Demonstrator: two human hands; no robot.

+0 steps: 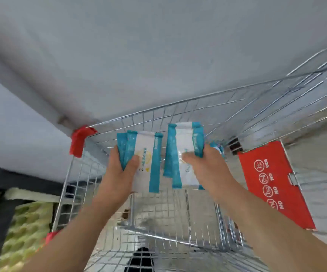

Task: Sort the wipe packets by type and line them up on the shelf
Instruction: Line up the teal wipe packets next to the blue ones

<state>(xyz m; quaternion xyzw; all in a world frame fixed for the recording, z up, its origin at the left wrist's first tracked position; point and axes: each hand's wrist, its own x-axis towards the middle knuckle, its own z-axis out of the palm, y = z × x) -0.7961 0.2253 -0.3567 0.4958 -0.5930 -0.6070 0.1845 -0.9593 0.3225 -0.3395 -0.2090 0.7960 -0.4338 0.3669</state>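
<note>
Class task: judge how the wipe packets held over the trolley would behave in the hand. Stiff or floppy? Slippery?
Probably soft, not rigid: the packets in the left hand splay apart at their edges. Likely slippery, since they look like smooth plastic, so stacked ones may slide. Seemingly light: the right hand holds a bundle by one edge.

Wire cart (168,213), grey surface (158,46) beyond

2 forearms (84,222) outstretched, left hand (120,169) and right hand (204,163) curled round wipe packets (148,160)
</note>
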